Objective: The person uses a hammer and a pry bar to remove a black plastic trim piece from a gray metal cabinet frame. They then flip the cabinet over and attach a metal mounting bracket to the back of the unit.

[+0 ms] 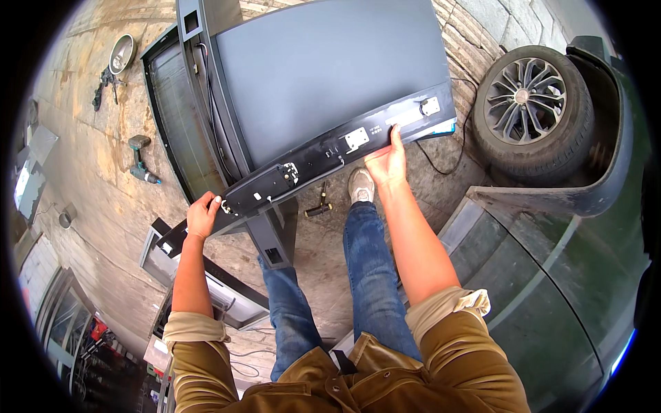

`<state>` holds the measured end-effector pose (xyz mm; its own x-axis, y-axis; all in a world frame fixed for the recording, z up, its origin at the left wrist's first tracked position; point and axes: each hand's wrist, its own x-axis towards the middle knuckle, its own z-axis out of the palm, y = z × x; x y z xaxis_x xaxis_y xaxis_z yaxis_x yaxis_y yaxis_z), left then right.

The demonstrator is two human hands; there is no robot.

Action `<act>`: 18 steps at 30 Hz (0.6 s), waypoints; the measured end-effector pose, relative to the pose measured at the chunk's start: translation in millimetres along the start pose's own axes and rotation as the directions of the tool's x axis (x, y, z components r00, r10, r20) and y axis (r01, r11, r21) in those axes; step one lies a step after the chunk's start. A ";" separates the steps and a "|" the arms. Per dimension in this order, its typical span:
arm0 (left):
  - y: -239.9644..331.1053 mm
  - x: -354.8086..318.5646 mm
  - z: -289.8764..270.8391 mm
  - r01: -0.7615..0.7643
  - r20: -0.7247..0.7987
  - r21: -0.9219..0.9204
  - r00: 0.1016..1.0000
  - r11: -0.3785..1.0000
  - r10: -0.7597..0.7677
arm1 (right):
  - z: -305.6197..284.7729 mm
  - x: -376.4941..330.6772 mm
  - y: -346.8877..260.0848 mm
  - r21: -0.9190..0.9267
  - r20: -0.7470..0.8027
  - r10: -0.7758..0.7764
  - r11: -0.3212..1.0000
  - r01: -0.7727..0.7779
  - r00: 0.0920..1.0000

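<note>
A long black panel (313,157) runs aslant across the middle, lower at its left end. Small silvery plates, slots and a thin cable show on its upper face. My left hand (200,216) is closed on the panel near its left end, thumb on top. Farther right, my right hand (387,162) grips the near edge, its thumb lying on the face and its other fingers hidden beneath. Behind the panel lies a large grey sheet-like surface (330,58), beside a dark metal upright (215,103) with a cable along it. What supports the panel underneath is mostly hidden.
A cordless drill (140,160) and a round lamp (122,54) lie on the floor at left, beside a glazed frame (175,103). A hammer-like tool (319,208) lies near my shoe. A wheel (527,103) and dark green vehicle bodywork (551,289) stand at right.
</note>
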<state>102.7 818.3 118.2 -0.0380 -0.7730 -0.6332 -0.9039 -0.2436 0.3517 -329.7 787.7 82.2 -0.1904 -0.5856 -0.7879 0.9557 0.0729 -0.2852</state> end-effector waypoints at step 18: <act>23.4 34.8 -12.7 0.067 0.068 0.135 0.995 0.989 -0.077 | -24.8 10.8 -6.4 -0.173 -0.351 0.134 0.963 -0.205 0.927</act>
<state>85.7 778.3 113.1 0.0030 -0.7104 -0.7038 -0.9535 -0.2141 0.2121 -343.5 800.9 62.0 -0.1269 -0.2500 -0.9599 0.9207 0.3303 -0.2077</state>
